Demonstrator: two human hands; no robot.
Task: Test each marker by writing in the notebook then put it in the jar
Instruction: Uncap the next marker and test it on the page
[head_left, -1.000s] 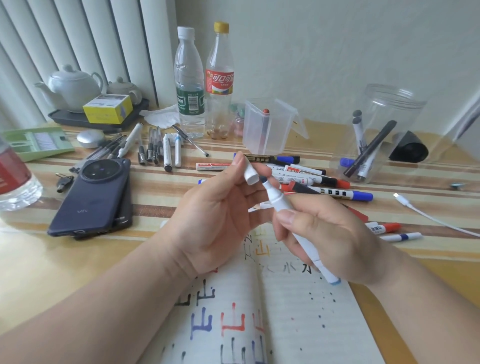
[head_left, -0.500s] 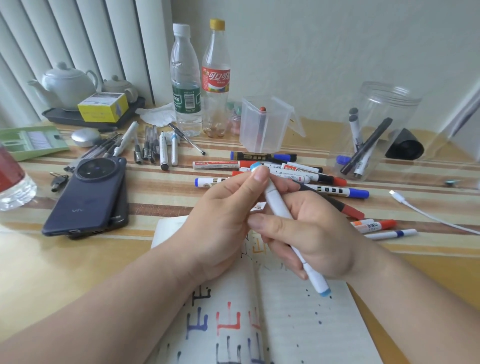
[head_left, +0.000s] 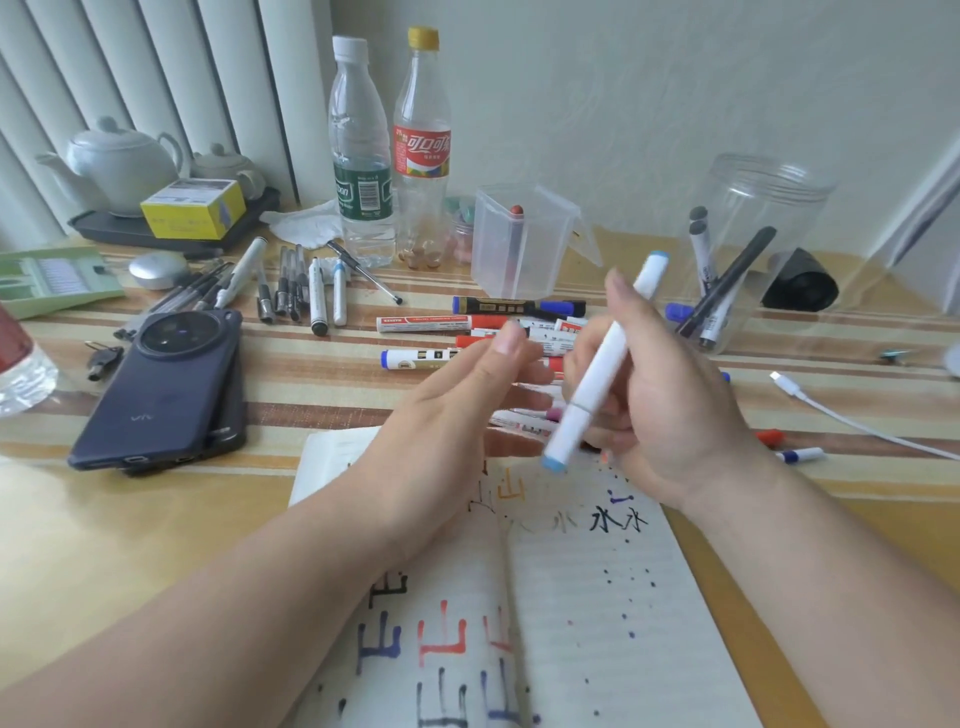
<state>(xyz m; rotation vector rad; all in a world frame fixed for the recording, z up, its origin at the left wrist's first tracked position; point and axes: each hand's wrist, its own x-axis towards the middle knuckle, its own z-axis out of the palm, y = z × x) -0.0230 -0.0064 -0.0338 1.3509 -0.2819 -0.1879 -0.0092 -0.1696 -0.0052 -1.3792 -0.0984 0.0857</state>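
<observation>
1. My left hand (head_left: 467, 410) is the hand farther from the jar (head_left: 779, 182), well to the left of it. Its fingers are loose and spread, and it holds nothing.
2. The notebook (head_left: 597, 597) lies open to the left of the jar and nearer to me, below both hands. There are test strokes on its pages.
3. The marker (head_left: 602, 364) is in the air, left of the jar. Its long axis is slanted: the lower blue end points down at the notebook, and the upper blue end points up and right, toward the jar. Both ends look capped.
4. My right hand (head_left: 670, 410) is the hand nearer to the jar, just left of it. Its fingers are curled round the middle of the marker and grip it.
5. The jar stands upright with its mouth open, and some markers lean inside. I judge that the next move belongs to the right hand: carry the marker right, over the rim, and turn it more upright so that it drops in cleanly.
</observation>
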